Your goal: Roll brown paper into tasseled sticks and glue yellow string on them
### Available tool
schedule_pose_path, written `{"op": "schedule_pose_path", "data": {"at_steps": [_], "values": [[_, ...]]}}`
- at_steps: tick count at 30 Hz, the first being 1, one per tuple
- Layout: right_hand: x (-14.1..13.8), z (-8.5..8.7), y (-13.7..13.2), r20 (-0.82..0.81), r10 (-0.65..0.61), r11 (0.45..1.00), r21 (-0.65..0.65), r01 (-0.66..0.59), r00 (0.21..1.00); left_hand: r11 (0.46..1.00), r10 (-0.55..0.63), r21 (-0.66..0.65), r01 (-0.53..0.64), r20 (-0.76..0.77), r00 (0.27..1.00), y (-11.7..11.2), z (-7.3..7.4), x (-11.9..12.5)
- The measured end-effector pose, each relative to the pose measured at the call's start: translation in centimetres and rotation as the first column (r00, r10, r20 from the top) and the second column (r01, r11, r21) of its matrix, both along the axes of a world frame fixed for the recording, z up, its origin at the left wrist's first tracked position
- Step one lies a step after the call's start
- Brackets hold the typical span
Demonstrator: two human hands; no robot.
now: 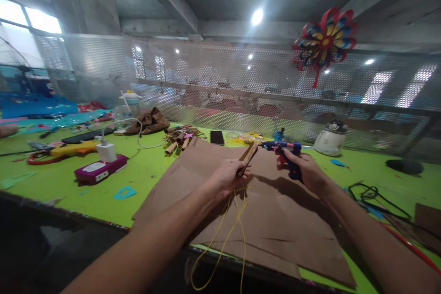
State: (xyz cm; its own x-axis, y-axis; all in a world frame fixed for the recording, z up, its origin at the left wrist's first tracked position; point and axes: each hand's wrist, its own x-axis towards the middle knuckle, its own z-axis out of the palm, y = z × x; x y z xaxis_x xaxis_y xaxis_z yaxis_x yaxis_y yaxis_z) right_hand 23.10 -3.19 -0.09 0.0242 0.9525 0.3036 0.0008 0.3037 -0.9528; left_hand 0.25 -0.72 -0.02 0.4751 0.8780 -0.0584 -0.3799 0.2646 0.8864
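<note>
My left hand (229,175) is closed on a thin brown cardboard strip (248,155) that points up and to the right, and yellow cord (231,225) hangs from the same hand over the table's front edge. My right hand (308,171) is wrapped round the handle of a blue glue gun (287,151), whose nozzle points left toward the tip of the strip. Both hands hover above a large sheet of brown cardboard (275,229) lying on the green table (144,177).
A purple power strip with a white charger (101,166) sits at left. Rolled brown paper pieces (179,140), a black phone (217,137) and a white kettle-like pot (331,138) stand behind. Black and red cables (377,200) lie at right. A paper pinwheel (324,41) hangs on the mesh screen.
</note>
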Motion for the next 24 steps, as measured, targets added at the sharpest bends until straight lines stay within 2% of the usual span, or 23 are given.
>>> {"op": "schedule_pose_path", "data": {"at_steps": [12,24], "values": [[0.2,0.2,-0.3,-0.008,-0.010,0.999,0.031,0.011,1.000,1.000,0.013,0.010,-0.013,-0.005,1.000,0.2,-0.1,0.0],[-0.8,0.4,-0.8,0.010,0.014,0.999,-0.053,-0.013,1.000,1.000,0.004,-0.003,-0.004,0.007,1.000,-0.3,0.5,-0.2]]}}
